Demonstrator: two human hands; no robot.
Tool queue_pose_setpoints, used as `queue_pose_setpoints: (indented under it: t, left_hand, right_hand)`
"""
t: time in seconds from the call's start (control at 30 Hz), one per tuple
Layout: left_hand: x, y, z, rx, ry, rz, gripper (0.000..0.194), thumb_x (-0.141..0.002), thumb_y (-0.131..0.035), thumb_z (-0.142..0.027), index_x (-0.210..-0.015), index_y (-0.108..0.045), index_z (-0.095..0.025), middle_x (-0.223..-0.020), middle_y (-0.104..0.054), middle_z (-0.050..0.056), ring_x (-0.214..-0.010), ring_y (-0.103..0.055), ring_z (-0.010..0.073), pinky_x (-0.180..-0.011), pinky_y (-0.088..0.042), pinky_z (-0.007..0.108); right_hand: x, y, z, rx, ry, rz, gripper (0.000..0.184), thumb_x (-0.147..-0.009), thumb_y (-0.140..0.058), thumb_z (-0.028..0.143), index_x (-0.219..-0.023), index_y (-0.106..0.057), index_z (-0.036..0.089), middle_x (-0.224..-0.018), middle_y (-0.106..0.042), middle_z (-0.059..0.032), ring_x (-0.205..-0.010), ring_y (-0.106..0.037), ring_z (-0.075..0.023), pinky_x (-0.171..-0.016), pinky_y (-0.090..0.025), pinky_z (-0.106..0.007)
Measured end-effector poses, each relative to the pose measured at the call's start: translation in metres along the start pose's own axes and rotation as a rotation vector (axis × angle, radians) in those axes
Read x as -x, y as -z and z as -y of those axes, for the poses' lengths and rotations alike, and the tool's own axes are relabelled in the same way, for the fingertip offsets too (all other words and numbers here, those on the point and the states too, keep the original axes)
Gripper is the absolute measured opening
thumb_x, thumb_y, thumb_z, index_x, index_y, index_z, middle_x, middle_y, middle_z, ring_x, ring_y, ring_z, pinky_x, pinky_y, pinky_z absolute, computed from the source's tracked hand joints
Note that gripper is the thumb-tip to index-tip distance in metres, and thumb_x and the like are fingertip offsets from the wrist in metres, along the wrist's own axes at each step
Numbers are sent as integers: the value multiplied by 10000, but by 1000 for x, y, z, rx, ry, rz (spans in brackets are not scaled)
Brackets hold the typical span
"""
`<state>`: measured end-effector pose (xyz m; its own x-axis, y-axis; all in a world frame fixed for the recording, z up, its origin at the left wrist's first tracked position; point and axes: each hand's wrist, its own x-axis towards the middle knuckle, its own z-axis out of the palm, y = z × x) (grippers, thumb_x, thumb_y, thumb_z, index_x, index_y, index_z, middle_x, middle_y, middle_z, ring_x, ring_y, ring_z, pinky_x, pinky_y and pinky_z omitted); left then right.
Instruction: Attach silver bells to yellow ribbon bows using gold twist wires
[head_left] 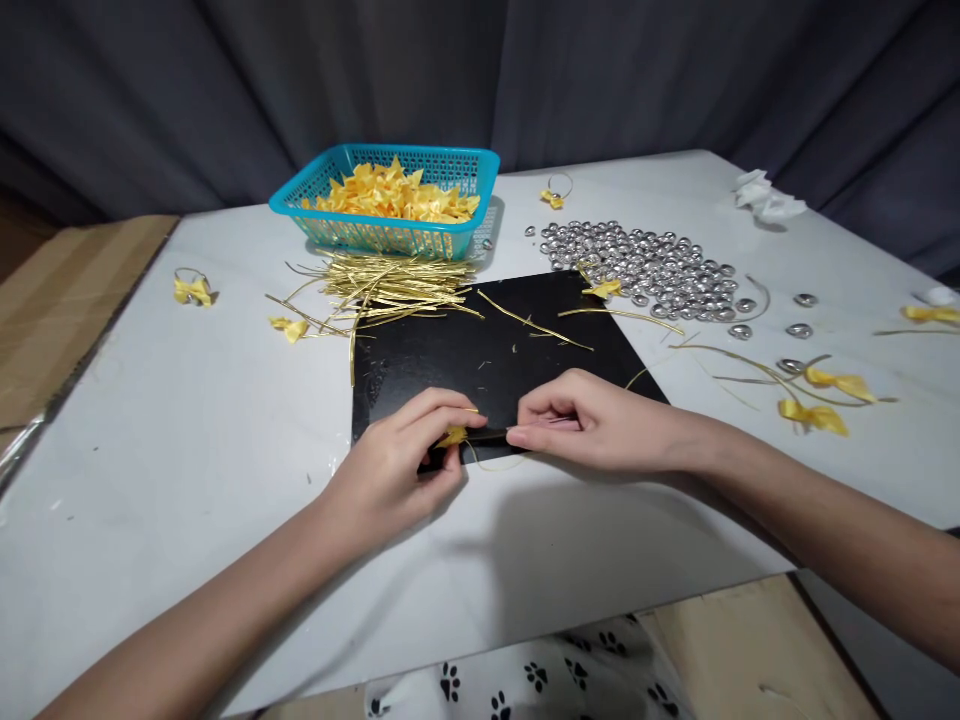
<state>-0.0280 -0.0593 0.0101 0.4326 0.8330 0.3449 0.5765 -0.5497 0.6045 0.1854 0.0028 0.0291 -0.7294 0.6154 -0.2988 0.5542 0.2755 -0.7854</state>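
My left hand (409,450) is closed, pinching a yellow ribbon bow (453,437) over the near edge of a black board (442,355). Fingers cover part of the bow. To its right, my right hand (600,420) grips a slim tool with a dark, narrow front (489,434) and a pink part in the palm. The tool's front reaches the bow; its exact kind is hard to make out. A thin gold wire (495,467) curves below, between the two hands.
Behind the board, gold ties (397,285) lie heaped before a blue basket (375,238) of yellow bows. Silver drop-shaped beads (637,260) spread at the right. Loose bows with ties (814,415) lie nearer. Crumpled white tissue (766,197) sits far right, a cardboard box (97,300) at left.
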Motion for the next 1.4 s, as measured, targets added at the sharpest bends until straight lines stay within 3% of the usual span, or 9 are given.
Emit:
queue_pose_setpoints:
  t: [0.23,0.53,1.4]
  left_hand:
    - [-3,0,1,135,74,41,350,-696,-517,18,-980,-626,-155,-985,-618,52,-731,-587,94,-497,-447,161]
    - [-4,3,-3,186,92,39,349,-671,-508,18,-948,-637,-151,-967,-632,61,-769,-606,114,-491,-444,169]
    - [-7,6,-7,220,108,98,378,-645,-503,0,-949,-653,-167,-974,-658,70,-773,-620,144,-475,-443,189]
  right_hand:
    - [-3,4,-3,-192,-58,117,393,-795,-589,478,-617,-482,144,-522,-275,72,-481,-225,-48,-424,-157,-194]
    - [-3,10,-5,-256,-64,210,392,-801,-589,475,-631,-497,134,-501,-315,75,-456,-224,-36,-404,-162,-179]
    - [-6,13,-4,-314,-55,295,406,-776,-627,477,-612,-498,128,-450,-285,92,-413,-188,-24,-368,-128,-176]
